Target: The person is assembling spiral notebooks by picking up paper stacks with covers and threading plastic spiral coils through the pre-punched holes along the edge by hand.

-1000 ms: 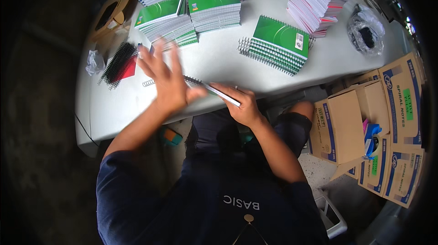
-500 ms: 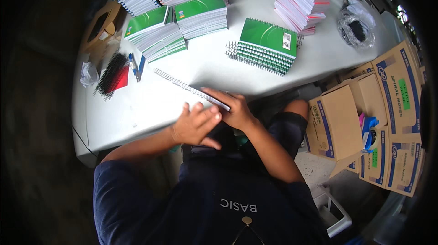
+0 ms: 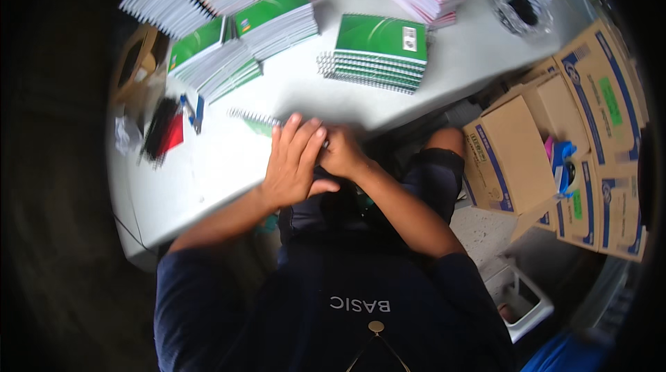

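Notebook (image 3: 262, 126), green cover, is at the table's (image 3: 215, 171) near edge, partly under both hands. Long axis slants: far end out to the upper left, near end in toward the right hand (image 3: 345, 153). Pale wire coil (image 3: 244, 115) runs along its far side, loops sticking out past the cover at the far-left end. Tilt hard to tell, blur.

Right grip: closed on the notebook's near end, fingers curled; exact contact hidden behind the left hand (image 3: 295, 164). Left grip: open, fingers straight and close together, pointing away from the body, thumb spread toward the right. Left palm lies across the notebook, fingertips just beside the right knuckles; how firmly it presses, can't tell.

Around: coil-bound green stack (image 3: 380, 46) beyond the hands, two green-topped paper stacks (image 3: 276, 15) to its left. Black coils (image 3: 161, 128) overlap a red sheet (image 3: 175, 135) at far left, blue tool (image 3: 197, 114) just beside. Cardboard boxes (image 3: 513, 153) right of the table.
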The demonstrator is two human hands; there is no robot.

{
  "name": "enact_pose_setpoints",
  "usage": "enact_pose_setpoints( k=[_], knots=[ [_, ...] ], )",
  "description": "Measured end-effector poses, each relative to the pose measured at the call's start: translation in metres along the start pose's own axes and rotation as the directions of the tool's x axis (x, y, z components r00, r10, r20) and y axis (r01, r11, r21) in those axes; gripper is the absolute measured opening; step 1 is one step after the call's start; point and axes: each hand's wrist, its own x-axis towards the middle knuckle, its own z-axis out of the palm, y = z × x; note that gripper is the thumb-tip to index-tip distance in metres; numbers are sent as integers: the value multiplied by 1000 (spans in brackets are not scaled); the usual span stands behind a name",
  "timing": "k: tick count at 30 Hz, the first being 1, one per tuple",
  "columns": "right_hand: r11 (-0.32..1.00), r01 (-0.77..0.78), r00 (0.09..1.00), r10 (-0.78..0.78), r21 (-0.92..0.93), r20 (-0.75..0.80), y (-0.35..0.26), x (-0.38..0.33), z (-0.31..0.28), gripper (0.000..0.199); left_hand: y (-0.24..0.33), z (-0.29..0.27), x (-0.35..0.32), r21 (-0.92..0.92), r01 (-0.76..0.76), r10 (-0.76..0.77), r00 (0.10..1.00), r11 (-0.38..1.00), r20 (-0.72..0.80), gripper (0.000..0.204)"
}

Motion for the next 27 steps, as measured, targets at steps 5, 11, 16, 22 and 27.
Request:
enact_pose_setpoints(
  k=[5, 11, 16, 22, 27],
  knots=[
    [998, -58, 998, 58, 35, -1, -2, 3, 5, 24, 0, -53, 49, 12, 27, -28, 999, 1000, 47, 32],
    [975, -219, 972, 220, -26, 84, -12, 11, -6, 19, -3, -73, 65, -37, 73, -62, 969, 997, 241, 26],
    [974, -228, 973, 227, 4, 35, -7, 10, -4, 14, -5, -75, 75, -95, 10, 16, 964, 995, 264, 17],
    [975, -221, 973, 221, 2, 62, -8, 14, -4, 21, -10, -81, 86, 145, -190, 150, 956, 971, 250, 11],
    [983, -112, 993, 116, 146, -17, -22, 14, -16, 31, -10, -85, 105, 33, -128, 122, 982, 991, 147, 24]
  ],
)
